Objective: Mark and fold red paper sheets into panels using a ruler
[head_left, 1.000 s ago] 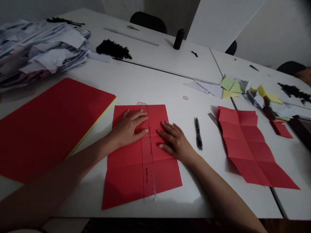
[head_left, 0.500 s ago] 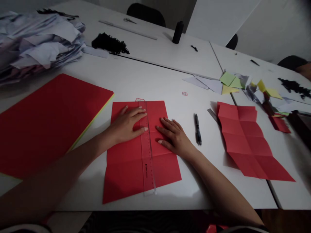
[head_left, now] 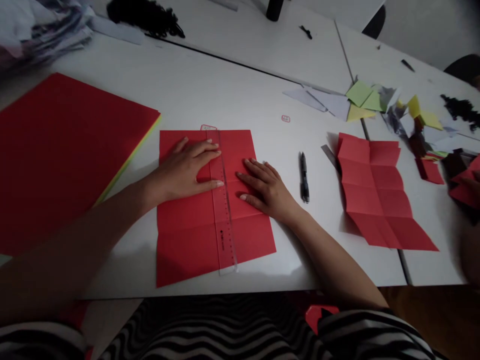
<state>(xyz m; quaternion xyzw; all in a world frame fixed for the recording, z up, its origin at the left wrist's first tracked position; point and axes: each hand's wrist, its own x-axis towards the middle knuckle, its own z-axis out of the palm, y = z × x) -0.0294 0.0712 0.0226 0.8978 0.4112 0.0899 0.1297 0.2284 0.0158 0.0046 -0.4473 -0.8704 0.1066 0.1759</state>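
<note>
A red sheet of paper (head_left: 183, 250) with fold creases lies flat on the table in front of me. Lengthwise across its middle runs a clear plastic ruler (head_left: 225, 235), its near end sticking out past the paper's edge. My left hand (head_left: 189, 167) rests on the sheet with fingers spread, the fingertips and thumb on the ruler. Flat on the right half of the paper lies my right hand (head_left: 264, 187), fingers apart, a little away from the ruler. Right of that hand is a black pen (head_left: 304, 177).
A stack of large red sheets (head_left: 75, 155) lies left. On the right are a creased red sheet (head_left: 378, 195), a metal ruler (head_left: 330, 157) partly under it, and green and yellow paper scraps (head_left: 363, 97). Black yarn (head_left: 144, 17) lies at the back. Another person's hand (head_left: 472, 182) shows at far right.
The camera has tilted down, so everything sits higher in view and my striped clothing shows. Both hands, the ruler and the paper keep nearly the same places. Another person's hand has appeared at far right.
</note>
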